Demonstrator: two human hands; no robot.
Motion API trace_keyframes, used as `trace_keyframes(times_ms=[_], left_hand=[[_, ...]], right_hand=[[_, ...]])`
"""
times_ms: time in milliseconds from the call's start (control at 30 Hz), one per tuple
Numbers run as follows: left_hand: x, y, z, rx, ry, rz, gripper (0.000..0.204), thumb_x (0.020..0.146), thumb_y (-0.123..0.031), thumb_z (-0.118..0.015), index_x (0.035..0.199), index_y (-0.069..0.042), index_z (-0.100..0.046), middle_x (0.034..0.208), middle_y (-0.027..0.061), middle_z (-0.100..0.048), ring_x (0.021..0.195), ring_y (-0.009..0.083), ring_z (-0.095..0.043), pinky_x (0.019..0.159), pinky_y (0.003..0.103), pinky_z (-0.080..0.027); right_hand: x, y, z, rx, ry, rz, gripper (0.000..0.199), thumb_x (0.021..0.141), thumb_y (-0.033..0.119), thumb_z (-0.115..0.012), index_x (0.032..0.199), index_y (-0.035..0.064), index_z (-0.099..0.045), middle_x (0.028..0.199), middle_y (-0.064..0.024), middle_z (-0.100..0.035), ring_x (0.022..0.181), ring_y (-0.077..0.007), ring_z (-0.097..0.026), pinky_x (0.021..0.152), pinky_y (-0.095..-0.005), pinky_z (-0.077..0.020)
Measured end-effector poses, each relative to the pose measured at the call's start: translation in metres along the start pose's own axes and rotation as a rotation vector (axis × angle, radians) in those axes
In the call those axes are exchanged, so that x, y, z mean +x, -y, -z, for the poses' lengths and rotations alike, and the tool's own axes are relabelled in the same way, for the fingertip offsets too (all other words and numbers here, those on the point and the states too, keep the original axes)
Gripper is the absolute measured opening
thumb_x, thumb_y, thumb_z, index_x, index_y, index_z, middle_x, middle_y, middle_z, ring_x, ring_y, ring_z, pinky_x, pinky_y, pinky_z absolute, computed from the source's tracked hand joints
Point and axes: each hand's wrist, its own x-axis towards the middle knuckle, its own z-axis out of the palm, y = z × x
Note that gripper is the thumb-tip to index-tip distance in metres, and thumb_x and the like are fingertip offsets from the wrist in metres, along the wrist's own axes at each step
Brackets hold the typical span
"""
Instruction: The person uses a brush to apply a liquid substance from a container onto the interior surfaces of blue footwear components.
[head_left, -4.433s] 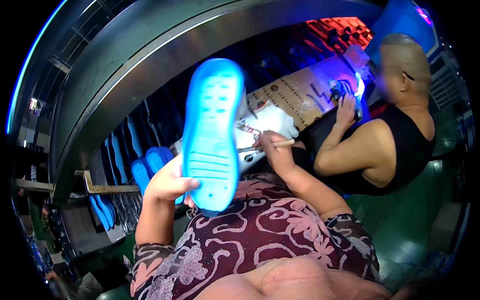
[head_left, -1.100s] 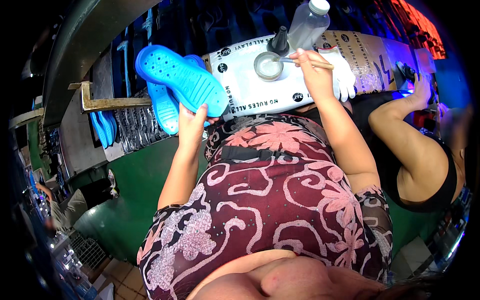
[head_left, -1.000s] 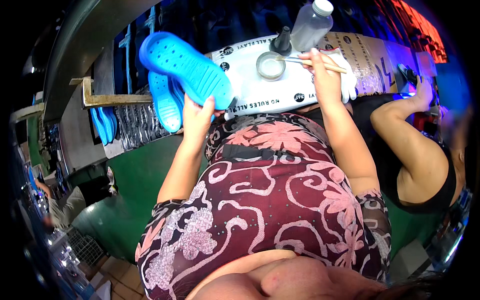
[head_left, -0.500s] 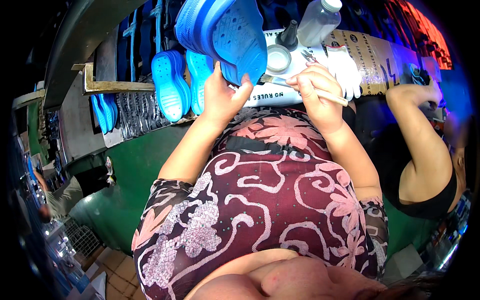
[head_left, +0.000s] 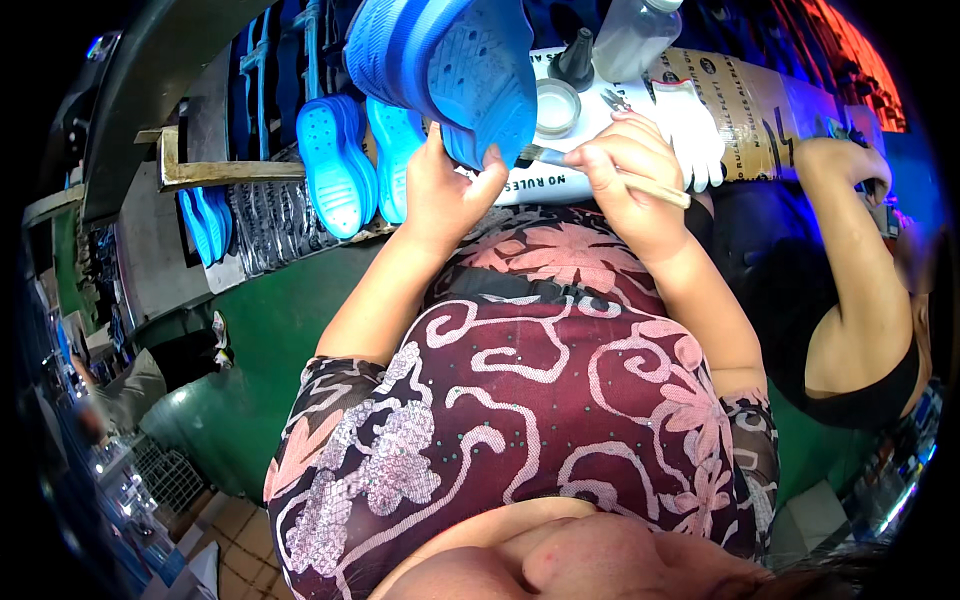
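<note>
A blue foam clog (head_left: 487, 70) with a thick ridged sole is tilted up in front of me. My left hand (head_left: 447, 190) grips its lower edge, thumb on the near side. In my right hand (head_left: 637, 175) is a paintbrush (head_left: 655, 190) with a pale wooden handle, pinched between thumb and fingers. Its bristle end is at the clog's lower right edge; whether it touches I cannot tell. Just beyond the brush stands a small round jar (head_left: 557, 112), near a black cone-topped bottle (head_left: 573, 62) and a clear bottle with a white cap (head_left: 632, 45).
More blue clog soles (head_left: 333, 165) lie to the left beside a metal bracket (head_left: 225, 172). White gloves (head_left: 688, 135) lie on brown printed cardboard (head_left: 755, 105) at the right. A co-worker's bent arm (head_left: 850, 270) is close on the right.
The brush and my right hand have shifted slightly left along the clog's edge. The clog stays in my left hand. The co-worker's arm has moved a little to the right.
</note>
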Motion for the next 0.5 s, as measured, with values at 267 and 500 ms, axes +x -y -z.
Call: trace_keyframes(times_ms=[267,500], left_hand=[[-0.003,0.002,0.002,0.046,-0.019,-0.059,0.043,0.07,-0.004,-0.065,0.11,0.0,-0.051,0.081,0.0156,-0.066,0.07,0.0285,-0.067,0.063,0.034,-0.051],[-0.004,0.005,0.002,0.063,0.041,-0.11,0.04,0.069,-0.003,-0.067,0.106,-0.001,-0.052,0.079,0.0144,-0.065,0.069,0.0296,-0.066,0.063,0.034,-0.051]], right_hand=[[-0.002,-0.002,0.005,-0.045,-0.002,0.038,0.014,0.08,0.013,-0.064,0.068,0.0062,-0.064,0.062,-0.0054,-0.058,0.057,-0.0243,-0.052,0.065,-0.034,-0.0394],[-0.002,0.006,0.003,-0.063,0.093,0.07,0.014,0.078,0.014,-0.067,0.068,0.005,-0.063,0.062,-0.0062,-0.058,0.06,-0.0248,-0.053,0.068,-0.0344,-0.0405]])
